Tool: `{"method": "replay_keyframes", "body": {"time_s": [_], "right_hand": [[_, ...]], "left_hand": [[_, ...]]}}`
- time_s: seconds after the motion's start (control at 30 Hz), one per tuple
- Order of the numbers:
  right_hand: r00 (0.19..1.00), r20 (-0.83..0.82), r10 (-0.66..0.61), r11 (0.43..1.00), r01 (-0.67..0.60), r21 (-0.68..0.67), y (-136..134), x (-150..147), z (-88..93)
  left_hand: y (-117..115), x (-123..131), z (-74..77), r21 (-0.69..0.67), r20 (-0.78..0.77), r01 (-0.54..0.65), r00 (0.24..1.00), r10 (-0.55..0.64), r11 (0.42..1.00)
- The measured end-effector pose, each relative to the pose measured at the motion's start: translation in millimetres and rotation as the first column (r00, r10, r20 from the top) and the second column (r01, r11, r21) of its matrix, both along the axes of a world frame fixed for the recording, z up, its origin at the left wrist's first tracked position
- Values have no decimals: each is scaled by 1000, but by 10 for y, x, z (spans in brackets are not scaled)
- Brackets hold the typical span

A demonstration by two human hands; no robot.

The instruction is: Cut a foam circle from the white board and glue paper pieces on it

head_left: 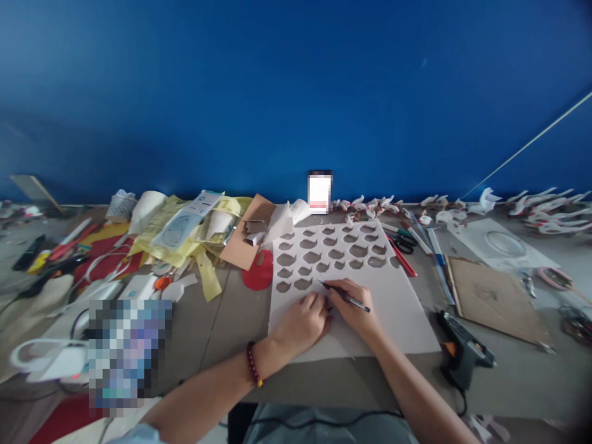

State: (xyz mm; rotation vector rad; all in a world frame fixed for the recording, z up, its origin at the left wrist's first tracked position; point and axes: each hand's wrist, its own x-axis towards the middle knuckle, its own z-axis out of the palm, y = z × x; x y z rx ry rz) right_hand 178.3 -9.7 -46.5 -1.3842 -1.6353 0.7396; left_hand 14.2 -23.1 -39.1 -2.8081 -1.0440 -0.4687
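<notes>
A large white sheet (398, 308) lies before me, with rows of leaf- or fish-shaped holes cut through its upper part. My right hand (356, 305) grips a black pen (359, 303), its tip end near the paper just right of the lowest row of holes. Close beside it, my left hand (303, 320) rests on the sheet with curled fingers pressed together. Whatever may be under those fingers is hidden. A dark red bead bracelet (253, 364) circles the left wrist.
A glue gun (465, 351) and a brown cardboard piece (497, 302) lie right. Black scissors (404, 243) and a red pen (403, 256) sit by the sheet's right edge. Several white paper shapes (557, 213) line the back. Left are yellow packaging (208, 271) and a red disc (256, 274).
</notes>
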Motion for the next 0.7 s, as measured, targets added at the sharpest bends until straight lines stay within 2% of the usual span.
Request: {"method": "replay_keyframes", "body": {"time_s": [0.5,0.7], "right_hand": [[1000,-2,4,1000,-4,-12,-19,15,4],[1000,-20,8,1000,-8,-28,-14,6,35]], "left_hand": [[-8,0,-18,41,4,6,1000,-6,999],[-7,-4,-1,14,-12,2,1000,-2,1000]]}}
